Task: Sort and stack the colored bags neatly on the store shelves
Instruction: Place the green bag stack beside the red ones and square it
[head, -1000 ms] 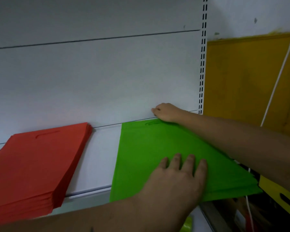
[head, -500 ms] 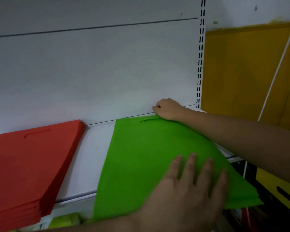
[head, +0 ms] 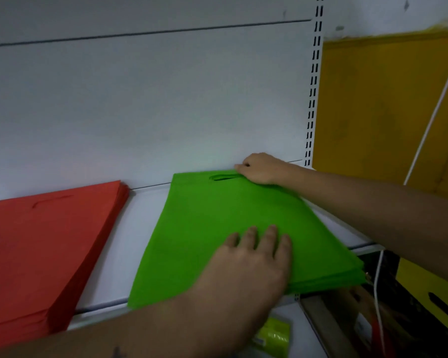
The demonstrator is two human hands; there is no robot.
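A stack of green bags [head: 212, 228] lies flat on the white shelf [head: 130, 241], its cut-out handle end against the back panel and its near right corner over the shelf's front edge. My left hand [head: 254, 259] presses flat on the near part of the stack, fingers straight. My right hand [head: 259, 169] grips the far edge of the green bags beside the handle slot, fingers curled. A stack of red bags [head: 42, 241] lies on the same shelf at the left, apart from the green stack.
The white back panel [head: 150, 104] rises behind the shelf, with a slotted upright [head: 313, 81] at its right end. A yellow wall [head: 383, 104] and a white cord [head: 432, 115] are at the right. Yellow-green packets [head: 274, 337] lie on a lower shelf.
The green stack has swung so its handle end sits squarer to the back panel. My left hand slid left on it. My right hand stays at the far edge.
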